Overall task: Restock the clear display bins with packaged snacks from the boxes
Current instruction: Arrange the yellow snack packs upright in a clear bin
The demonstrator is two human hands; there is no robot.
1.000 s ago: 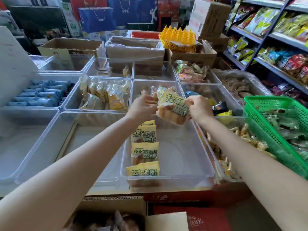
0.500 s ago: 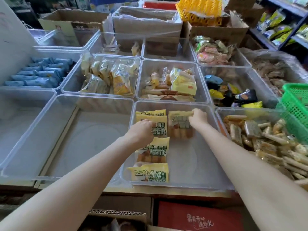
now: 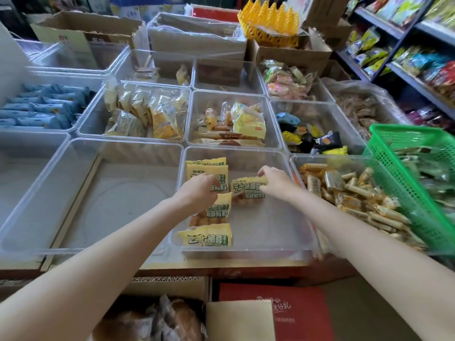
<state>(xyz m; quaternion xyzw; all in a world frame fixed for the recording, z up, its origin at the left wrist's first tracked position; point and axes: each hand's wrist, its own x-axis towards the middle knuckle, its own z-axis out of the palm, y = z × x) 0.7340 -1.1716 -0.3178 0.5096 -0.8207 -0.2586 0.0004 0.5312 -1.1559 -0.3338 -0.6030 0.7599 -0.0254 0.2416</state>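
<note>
A yellow snack pack [image 3: 248,189] is being pinched at its right edge by the right hand [image 3: 277,184] inside the near middle clear bin [image 3: 278,244]. A column of yellow packs [image 3: 209,212] just left is being touched by the left hand [image 3: 198,193], fingers curled; whether 1 is gripped cannot be told.

We count two hands in view, a left hand [image 3: 199,190] and a right hand [image 3: 277,184]. In the clear bin [image 3: 283,232] under them we count five yellow snack packets [image 3: 206,236]: four in a column on the left and one beside it. We count eleven clear bins across the display, though the far left ones are partly cut off. We see one green basket [image 3: 403,183] at the right and one stack of yellow trays [image 3: 269,19] at the back. We count three cardboard boxes [image 3: 197,40] behind the bins. The loose snacks in the other bins are too many to count.
</note>
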